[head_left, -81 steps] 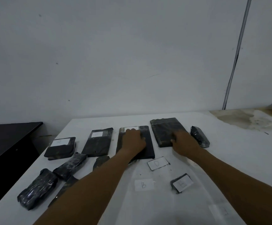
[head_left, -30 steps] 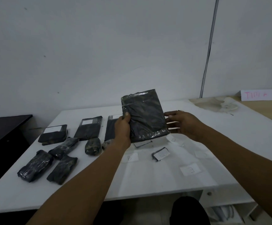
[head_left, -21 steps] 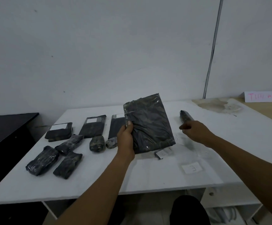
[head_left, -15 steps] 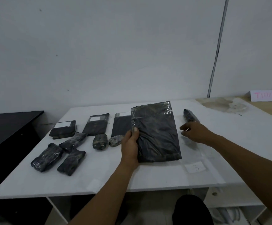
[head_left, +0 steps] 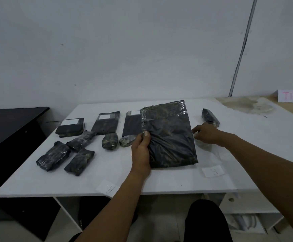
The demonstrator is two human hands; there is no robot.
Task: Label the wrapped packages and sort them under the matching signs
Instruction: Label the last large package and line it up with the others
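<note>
My left hand (head_left: 141, 151) grips the left edge of a large flat black wrapped package (head_left: 169, 135), thumb on top, holding it tilted just above the white table (head_left: 142, 182). My right hand (head_left: 206, 135) reaches over the table to the right of that package, fingers curled over a clear plastic sheet; what it touches is hidden. Three flat packages with white labels (head_left: 70, 127) (head_left: 106, 122) (head_left: 132, 123) lie in a row at the back. A small wrapped package (head_left: 210, 117) lies beyond my right hand.
Several small unlabelled black bundles (head_left: 53, 155) (head_left: 79, 161) (head_left: 109, 141) lie on the left half. Paper labels marked "A" (head_left: 110, 189) and "E" (head_left: 213, 171) sit near the front edge. A black desk (head_left: 7, 126) stands left. A pink-lettered sign (head_left: 292, 96) is at far right.
I lifted the large package off the table with both hands, then my right hand let go and moved down to the table on the right. My left hand lowered the package toward the table.
</note>
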